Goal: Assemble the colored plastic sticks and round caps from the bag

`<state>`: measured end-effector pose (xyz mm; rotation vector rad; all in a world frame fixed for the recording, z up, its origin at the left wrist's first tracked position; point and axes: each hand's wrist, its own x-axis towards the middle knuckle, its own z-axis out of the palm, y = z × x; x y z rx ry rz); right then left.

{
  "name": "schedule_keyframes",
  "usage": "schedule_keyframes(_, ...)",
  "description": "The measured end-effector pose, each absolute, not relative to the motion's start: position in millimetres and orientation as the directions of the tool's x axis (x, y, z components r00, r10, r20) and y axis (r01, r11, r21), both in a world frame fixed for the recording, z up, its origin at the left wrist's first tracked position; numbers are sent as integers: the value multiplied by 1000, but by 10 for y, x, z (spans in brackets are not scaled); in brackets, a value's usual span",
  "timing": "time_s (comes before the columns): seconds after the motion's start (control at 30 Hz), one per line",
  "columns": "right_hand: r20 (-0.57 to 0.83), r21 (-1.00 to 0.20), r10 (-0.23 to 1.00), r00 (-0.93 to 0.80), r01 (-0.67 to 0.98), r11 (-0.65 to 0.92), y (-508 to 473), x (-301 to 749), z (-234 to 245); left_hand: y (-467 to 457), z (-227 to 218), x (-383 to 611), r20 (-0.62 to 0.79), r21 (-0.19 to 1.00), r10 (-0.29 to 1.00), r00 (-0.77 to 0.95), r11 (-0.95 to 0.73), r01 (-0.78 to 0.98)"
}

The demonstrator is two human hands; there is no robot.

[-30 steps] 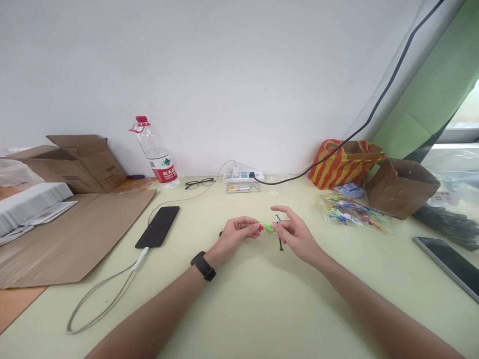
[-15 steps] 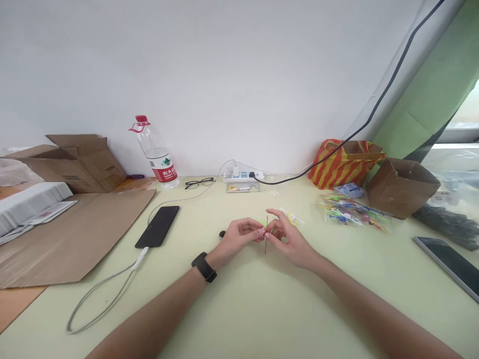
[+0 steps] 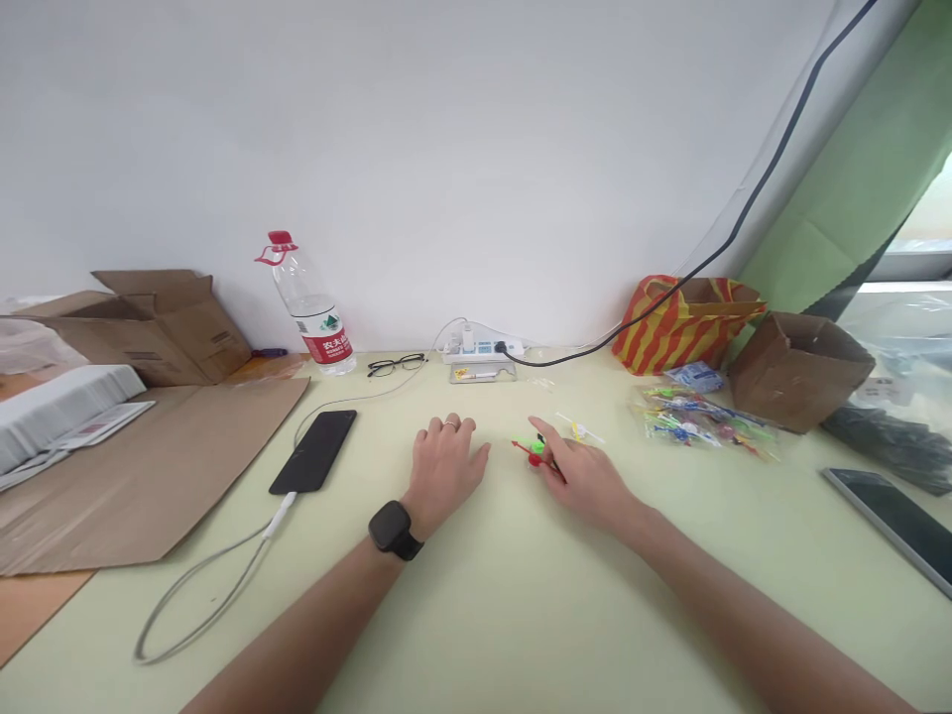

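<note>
My left hand (image 3: 444, 465) rests palm down on the pale green table (image 3: 491, 615), fingers curled over; a small black piece seen there before is hidden under it. A black watch sits on that wrist. My right hand (image 3: 581, 479) pinches a small toy of red and green plastic pieces (image 3: 533, 452) with a thin black stick, held just above the table. The two hands are a short way apart. A few loose white and yellow plastic pieces (image 3: 578, 427) lie just beyond my right hand.
A black phone (image 3: 313, 450) on a grey cable lies left of my hands, by flat cardboard (image 3: 141, 466). At the back stand a water bottle (image 3: 308, 306), glasses (image 3: 397, 364), a power strip (image 3: 482, 349), a striped bag (image 3: 684, 322). Right: packets of coloured parts (image 3: 699, 420), cardboard box (image 3: 797, 369), tablet (image 3: 889, 516).
My hands were together on the small toy; now my left hand has let go and moved left and down flat onto the table. My right hand keeps the toy.
</note>
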<state>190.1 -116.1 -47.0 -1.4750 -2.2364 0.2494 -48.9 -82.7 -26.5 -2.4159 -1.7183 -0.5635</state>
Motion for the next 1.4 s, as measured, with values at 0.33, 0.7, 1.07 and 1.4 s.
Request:
schedule_keyframes(0.33, 266, -326, 943, -199, 902, 282, -1110, 2047, -305, -947, -292, -393, 223, 254, 871, 438, -486, 836)
schedule_keyframes(0.7, 242, -315, 932, -271, 886, 340, -1090, 2013, -463, -1034, -280, -331, 209, 349, 851, 481, -525, 777)
schedule_keyframes(1.07, 261, -372, 923, -282, 853, 366, -1067, 2031, -465, -1053, -387, -233, 282, 683, 756, 590, -591, 430)
schedule_keyframes(1.4, 309, -722, 916, -256, 563, 401, -1073, 2060, -367, -939, -426, -230, 165, 929, 867, 470, -297, 222)
